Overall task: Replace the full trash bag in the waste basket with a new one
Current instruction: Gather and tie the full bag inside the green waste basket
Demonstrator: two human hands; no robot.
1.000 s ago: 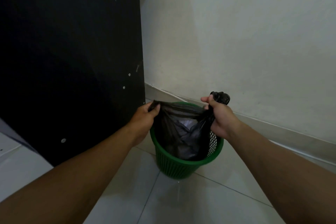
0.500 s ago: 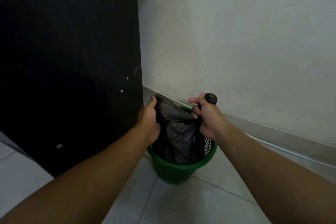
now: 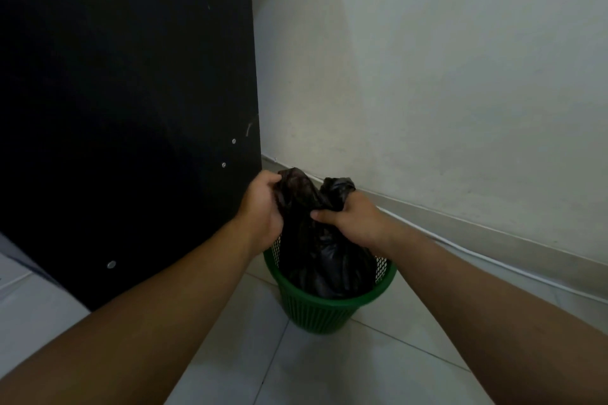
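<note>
- Black trash bag (image 3: 324, 256) sits in the green mesh waste basket (image 3: 329, 309), body down inside, gathered top sticking up above the rim.
- Basket stands on the tiled floor (image 3: 345, 368), at roughly 6 o'clock of centre frame, in the corner where the dark panel (image 3: 125, 102) meets the wall (image 3: 427, 76).
- Left hand (image 3: 261, 209) at the bag's 10 o'clock: fingers curled round one bunched ear of the bag mouth, clamped on plastic.
- Right hand (image 3: 353, 219) at the bag's 2 o'clock: fingers wrapped round the other bunched ear, thumb pointing toward 9 o'clock, also clamped on plastic.
- The two gathered ears are close together, almost touching above the bag.
- Progress, my read: early. Mouth is gathered off the rim, not tied as far as I can see, bag not lifted out.
- Left to do: close or knot it, pull it out, set it aside, fit a new liner.
- No new bag in view anywhere.
- Can't see: bag contents, basket bottom, whether any plastic catches on the far rim behind the bag.
- Fingertips of both hands are buried in plastic, so exact pinch points are unclear.
- Dim light and black-on-black make bag folds hard to read.
- Dark panel at 9 to 12 o'clock is cut off by the frame; can't identify it beyond a few screw heads (image 3: 234, 141).
- White cable (image 3: 460, 248) runs along the skirting at 3 o'clock; ends out of view.
</note>
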